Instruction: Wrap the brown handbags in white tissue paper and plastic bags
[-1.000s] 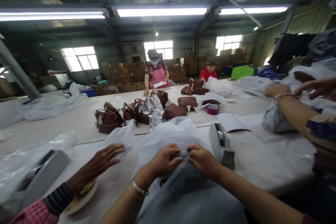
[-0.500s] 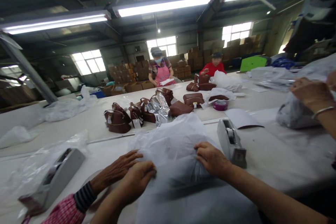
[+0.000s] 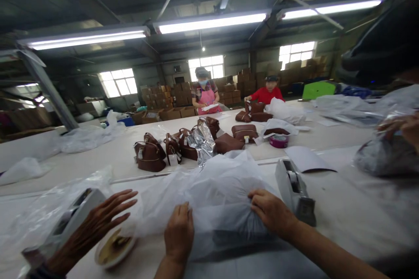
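A translucent white bag (image 3: pixel 219 196) with a dark, bulky shape inside lies in front of me on the table. My left hand (image 3: pixel 179 230) is closed on the left edge of this bag, thumb and fingers together. At the other side, my right hand (image 3: pixel 273 210) pinches a gathered fold, with creases running out from its fingertips. What exactly is inside the bag cannot be made out. Another person's hand (image 3: pixel 104 213) reaches in from the left with spread fingers, apart from the bag, near a round white dish (image 3: pixel 113 250) with something yellowish brown in it.
Tape dispensers stand on both sides, one left (image 3: pixel 73 218) and one right (image 3: pixel 294 192). Beyond are several brown handbags (image 3: pixel 150 152), silvery wrap (image 3: pixel 203 144) and a purple tape roll (image 3: pixel 279 140). A co-worker's hands handle a plastic-wrapped bundle (image 3: pixel 376 159) at right.
The other person's hand has drawn back left from beside my left hand, and the round dish now shows. My left hand has turned more upright, still holding the bag. The view has shifted slightly.
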`<action>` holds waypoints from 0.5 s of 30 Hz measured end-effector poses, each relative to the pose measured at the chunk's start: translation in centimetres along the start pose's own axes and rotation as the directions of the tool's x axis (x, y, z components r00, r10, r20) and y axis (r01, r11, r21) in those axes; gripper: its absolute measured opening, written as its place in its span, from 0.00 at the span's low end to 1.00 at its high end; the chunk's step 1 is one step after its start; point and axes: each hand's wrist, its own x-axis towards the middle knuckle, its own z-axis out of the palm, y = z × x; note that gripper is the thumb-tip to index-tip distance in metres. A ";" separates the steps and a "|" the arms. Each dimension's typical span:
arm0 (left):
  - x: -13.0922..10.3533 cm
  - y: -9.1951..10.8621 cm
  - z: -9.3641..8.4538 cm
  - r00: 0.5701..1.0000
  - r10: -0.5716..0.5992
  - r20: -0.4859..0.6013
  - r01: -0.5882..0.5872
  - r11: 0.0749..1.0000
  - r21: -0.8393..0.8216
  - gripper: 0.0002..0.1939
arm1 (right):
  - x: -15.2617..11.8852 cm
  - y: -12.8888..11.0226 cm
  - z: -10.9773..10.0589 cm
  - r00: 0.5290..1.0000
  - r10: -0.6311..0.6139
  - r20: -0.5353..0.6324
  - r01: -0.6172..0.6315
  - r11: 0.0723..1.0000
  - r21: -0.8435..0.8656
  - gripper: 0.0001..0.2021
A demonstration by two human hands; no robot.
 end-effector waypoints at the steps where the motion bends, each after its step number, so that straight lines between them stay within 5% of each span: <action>1: 0.3 0.9 -1.0 0.997 0.029 -0.075 -0.026 0.999 0.036 0.13 | 0.0 0.1 0.1 1.000 0.000 0.000 0.000 1.000 0.001 0.10; 3: 0.6 3.6 -3.0 0.977 0.126 -0.171 -0.126 0.992 0.014 0.14 | -0.2 0.3 0.4 1.000 -0.006 0.001 0.006 1.000 0.002 0.11; 5: 0.3 6.9 -3.9 0.946 0.296 -0.133 -0.313 0.939 -0.141 0.16 | -0.2 0.7 0.8 1.000 -0.012 -0.001 0.012 1.000 -0.005 0.11; 8: -0.6 10.7 -2.5 0.785 0.614 -0.077 -0.600 0.725 -0.337 0.15 | -0.3 1.4 1.4 1.000 -0.022 0.000 0.022 1.000 -0.020 0.12; 11: -0.8 11.4 -0.1 0.700 0.712 0.057 -0.656 0.672 -0.343 0.26 | -0.1 1.9 1.6 0.999 -0.028 0.019 0.028 0.999 -0.027 0.13; 15: 0.0 10.1 0.5 0.654 0.724 0.219 -0.639 0.683 -0.353 0.31 | -0.1 2.4 1.1 0.996 -0.025 0.084 0.028 0.999 -0.032 0.14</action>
